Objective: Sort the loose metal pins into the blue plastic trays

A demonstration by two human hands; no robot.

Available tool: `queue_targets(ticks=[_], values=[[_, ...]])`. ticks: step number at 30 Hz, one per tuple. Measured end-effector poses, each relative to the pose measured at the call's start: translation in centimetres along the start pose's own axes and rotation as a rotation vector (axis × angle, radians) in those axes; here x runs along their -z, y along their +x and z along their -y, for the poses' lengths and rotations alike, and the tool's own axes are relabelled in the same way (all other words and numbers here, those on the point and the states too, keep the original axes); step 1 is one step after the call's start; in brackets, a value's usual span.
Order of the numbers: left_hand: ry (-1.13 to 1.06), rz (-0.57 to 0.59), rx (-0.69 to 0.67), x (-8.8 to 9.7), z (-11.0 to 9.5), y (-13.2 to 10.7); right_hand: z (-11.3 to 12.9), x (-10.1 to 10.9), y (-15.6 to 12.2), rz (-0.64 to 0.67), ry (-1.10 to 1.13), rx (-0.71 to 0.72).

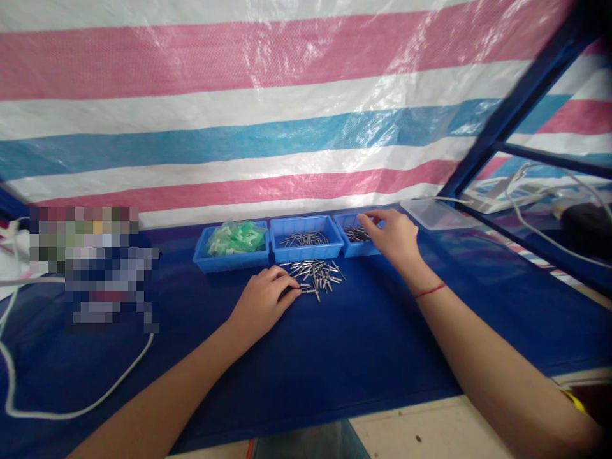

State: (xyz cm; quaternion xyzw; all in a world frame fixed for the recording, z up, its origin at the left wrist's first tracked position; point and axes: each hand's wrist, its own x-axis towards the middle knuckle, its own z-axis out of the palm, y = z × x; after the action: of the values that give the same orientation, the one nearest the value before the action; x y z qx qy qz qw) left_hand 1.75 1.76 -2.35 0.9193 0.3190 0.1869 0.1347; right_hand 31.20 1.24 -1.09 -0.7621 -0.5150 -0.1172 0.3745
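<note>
Several small metal pins [318, 274] lie in a loose pile on the blue table cover [335, 344]. My left hand [265, 299] rests on the cover beside the pile, fingers curled, fingertips touching the nearest pins. My right hand [394, 239] reaches over the right blue tray [356, 245], which holds metal pins, with its fingers pinched together at the tray; what they hold is too small to see. A red thread circles my right wrist. The middle blue tray [306, 241] also holds metal pins. The left blue tray [232, 245] holds green plastic parts.
A clear plastic lid [435, 213] lies to the right of the trays. A white cable [76, 408] loops over the table's left side. A dark blue metal frame [516, 108] rises at the right, with cables behind it. A striped tarp [268, 102] forms the back wall.
</note>
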Motion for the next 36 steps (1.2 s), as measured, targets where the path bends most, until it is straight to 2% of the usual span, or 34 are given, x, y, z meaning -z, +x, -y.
queue_targets(ticks=[3,6,8,10,12,15,18,24,29,36], values=[[0.014,0.012,0.018,0.0,-0.1,0.0,1.0,0.5,-0.4,-0.057,0.040,0.043],[-0.042,-0.035,0.034,0.0,-0.1,0.1,2.8,1.2,-1.2,-0.045,0.181,0.196],[-0.126,-0.092,0.056,0.0,-0.1,0.1,4.3,1.3,-2.0,0.084,0.325,0.346],[-0.220,-0.150,0.097,0.1,-0.2,0.2,5.6,1.3,-3.0,0.268,0.464,0.473],[-0.308,-0.195,0.147,0.2,-0.4,0.2,6.8,1.0,-4.2,0.419,0.584,0.521],[-0.424,-0.240,0.197,0.2,-0.8,0.2,8.2,0.8,-5.7,0.545,0.785,0.434],[-0.523,-0.248,0.191,0.0,-1.2,0.1,9.0,0.9,-6.6,0.569,0.924,0.335],[-0.551,-0.266,0.165,-0.1,-1.5,-0.1,9.5,1.2,-7.1,0.523,0.964,0.306],[-0.517,-0.225,0.199,0.1,-1.5,0.0,9.6,1.2,-7.1,0.518,0.972,0.301],[-0.482,-0.338,0.175,0.4,-1.4,0.0,9.4,1.2,-6.8,0.523,0.955,0.300]])
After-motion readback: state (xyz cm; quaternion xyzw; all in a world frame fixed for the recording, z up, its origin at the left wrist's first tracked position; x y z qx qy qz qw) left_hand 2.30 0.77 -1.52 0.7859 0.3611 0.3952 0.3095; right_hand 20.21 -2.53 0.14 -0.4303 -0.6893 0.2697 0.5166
